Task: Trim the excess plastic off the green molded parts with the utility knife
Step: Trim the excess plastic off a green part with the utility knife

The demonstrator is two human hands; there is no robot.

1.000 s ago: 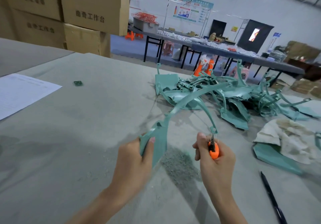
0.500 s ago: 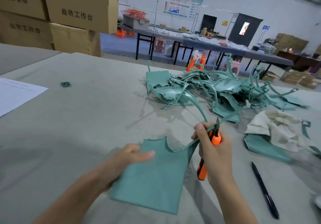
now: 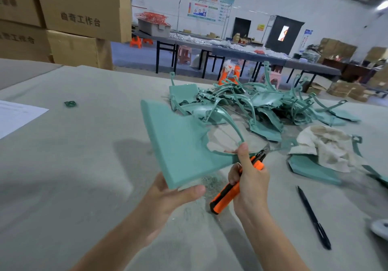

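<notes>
My left hand [image 3: 170, 197] holds a flat green molded part [image 3: 178, 142] by its near corner, tilted up above the table. A thin curved strip [image 3: 231, 121] arcs from the part's right edge. My right hand [image 3: 249, 178] grips an orange and black utility knife [image 3: 235, 186], its blade tip pointing up right beside the part's right end, and my thumb presses on the strip's end. A heap of green parts [image 3: 252, 104] lies further back on the table.
A grey cloth-covered table [image 3: 73, 165] bears green shavings [image 3: 210, 182] under my hands. A black pen [image 3: 313, 218] lies at the right, a dirty rag [image 3: 327, 146] over another green part [image 3: 310, 167], white paper [image 3: 14, 117] at the left, cardboard boxes [image 3: 63, 18] behind.
My left hand has lifted the green part from lying flat on the table to a tilted position in the air. The right hand with the knife stays at the part's right end.
</notes>
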